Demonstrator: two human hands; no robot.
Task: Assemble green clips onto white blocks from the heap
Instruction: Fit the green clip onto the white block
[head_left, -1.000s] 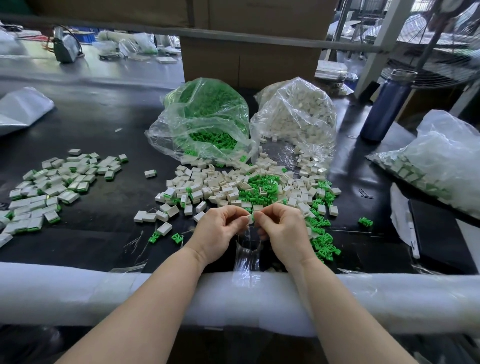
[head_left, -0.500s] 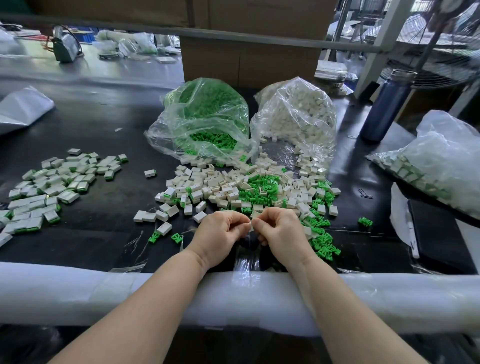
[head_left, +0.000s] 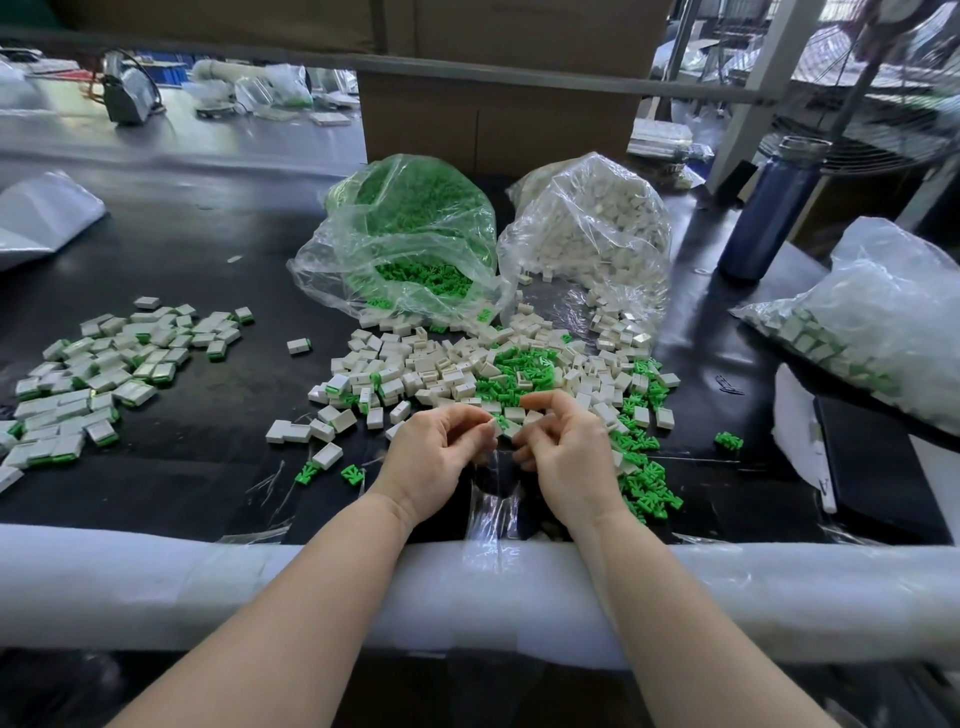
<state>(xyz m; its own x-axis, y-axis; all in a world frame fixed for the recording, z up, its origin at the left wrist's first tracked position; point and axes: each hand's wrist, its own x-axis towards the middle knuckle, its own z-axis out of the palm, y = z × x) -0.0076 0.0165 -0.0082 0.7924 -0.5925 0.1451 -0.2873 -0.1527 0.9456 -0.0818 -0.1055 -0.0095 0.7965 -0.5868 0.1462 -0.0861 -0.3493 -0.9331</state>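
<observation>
My left hand (head_left: 434, 454) pinches a small white block (head_left: 495, 428) between thumb and fingertips, just in front of the mixed heap (head_left: 457, 371) of white blocks and green clips. My right hand (head_left: 563, 454) is close beside it with its fingers curled toward the same block and its thumb lifted. Whatever sits inside those curled fingers is hidden. Loose green clips (head_left: 641, 470) lie to the right of my right hand. A pile of white blocks with green clips fitted (head_left: 104, 366) lies at the left.
Behind the heap are an open bag of green clips (head_left: 410, 234) and a bag of white blocks (head_left: 592, 228). A blue bottle (head_left: 774, 208) and another filled bag (head_left: 878, 322) are at the right. White foam padding (head_left: 156, 587) covers the near table edge.
My two hands, pressed together fingertip to fingertip before, have drawn slightly apart. The right thumb has lifted, and the left hand keeps the white block.
</observation>
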